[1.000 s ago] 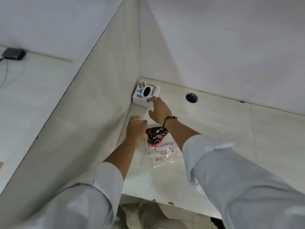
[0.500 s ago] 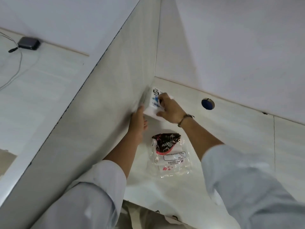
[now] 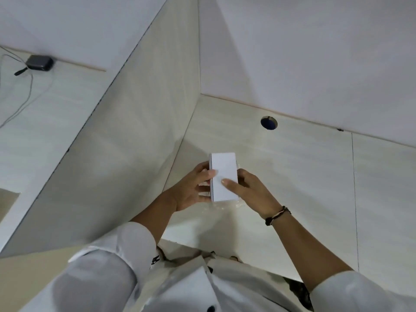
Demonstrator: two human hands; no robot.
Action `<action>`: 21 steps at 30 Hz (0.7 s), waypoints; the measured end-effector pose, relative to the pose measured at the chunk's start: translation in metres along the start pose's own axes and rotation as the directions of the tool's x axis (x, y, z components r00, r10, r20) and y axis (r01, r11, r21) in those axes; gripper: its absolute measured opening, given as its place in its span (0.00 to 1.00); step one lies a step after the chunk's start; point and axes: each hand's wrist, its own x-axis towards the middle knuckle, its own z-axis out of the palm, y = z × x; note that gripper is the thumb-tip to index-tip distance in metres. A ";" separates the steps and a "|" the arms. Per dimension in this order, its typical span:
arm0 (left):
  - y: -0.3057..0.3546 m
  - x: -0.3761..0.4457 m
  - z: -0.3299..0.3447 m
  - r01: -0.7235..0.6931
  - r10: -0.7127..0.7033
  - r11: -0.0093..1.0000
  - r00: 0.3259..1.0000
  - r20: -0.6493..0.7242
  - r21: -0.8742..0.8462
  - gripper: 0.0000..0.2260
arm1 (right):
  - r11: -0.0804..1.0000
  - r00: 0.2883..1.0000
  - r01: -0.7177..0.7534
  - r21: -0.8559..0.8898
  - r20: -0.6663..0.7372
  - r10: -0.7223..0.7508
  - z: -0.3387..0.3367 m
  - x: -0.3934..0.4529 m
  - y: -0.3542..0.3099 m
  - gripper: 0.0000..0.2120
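A small white box [image 3: 224, 174] is held up over the desk [image 3: 292, 176], its plain white side facing me. My left hand [image 3: 192, 190] grips its left edge with the thumb on the top face. My right hand [image 3: 249, 190] grips its right side, thumb laid across the face. A clear plastic packet [image 3: 227, 204] lies on the desk beneath the box; only a crinkled edge of it shows under my hands.
A tall pale partition [image 3: 135, 131] walls the desk on the left, and a white wall rises behind. A round cable hole [image 3: 268, 122] sits near the back edge. On the neighbouring desk lies a dark adapter [image 3: 40, 63] with a cable.
The box has left the back corner and come toward me, lifted and turned so its printed side no longer shows. Both hands now hold it above the plastic packet.
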 end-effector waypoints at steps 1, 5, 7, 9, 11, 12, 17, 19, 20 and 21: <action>0.000 -0.004 0.000 -0.023 0.022 0.998 1.000 0.009 0.052 0.29 | 0.999 1.000 -0.002 0.035 -0.012 0.003 0.003 -0.006 0.001 0.13; 0.003 -0.020 0.001 -0.129 0.121 0.975 0.991 0.050 0.179 0.27 | 0.972 1.000 -0.010 0.235 -0.016 0.015 0.011 -0.021 0.013 0.33; -0.003 -0.026 -0.003 -0.134 0.124 0.972 0.990 0.067 0.194 0.28 | 0.956 1.000 -0.025 0.291 0.009 0.024 0.016 -0.027 0.020 0.37; -0.013 -0.030 -0.012 -0.134 0.122 0.978 0.989 0.084 0.158 0.29 | 0.921 0.998 -0.067 0.384 0.021 0.064 0.014 -0.033 0.027 0.36; -0.026 -0.033 -0.023 -0.102 0.094 0.992 0.990 0.104 0.069 0.31 | 0.845 0.991 -0.128 0.519 0.034 0.129 0.008 -0.042 0.038 0.33; -0.030 -0.036 -0.024 -0.082 0.079 0.996 0.992 0.098 0.027 0.31 | 0.814 0.988 -0.148 0.561 0.048 0.147 0.004 -0.047 0.045 0.33; -0.055 -0.046 -0.031 0.094 -0.087 0.965 0.995 0.039 -0.245 0.25 | 0.801 0.946 -0.324 0.504 0.147 0.290 0.006 -0.069 0.078 0.39; -0.068 -0.048 -0.039 0.124 -0.141 0.940 0.990 -0.031 -0.317 0.25 | 0.823 0.925 -0.377 0.424 0.125 0.359 0.005 -0.072 0.096 0.32; -0.073 -0.049 -0.042 0.131 -0.157 0.946 0.985 -0.066 -0.295 0.26 | 0.824 0.912 -0.408 0.393 0.131 0.389 0.002 -0.074 0.105 0.29; -0.078 -0.049 -0.046 0.133 -0.165 0.960 0.980 -0.109 -0.247 0.28 | 0.819 0.899 -0.438 0.370 0.155 0.411 0.000 -0.076 0.113 0.26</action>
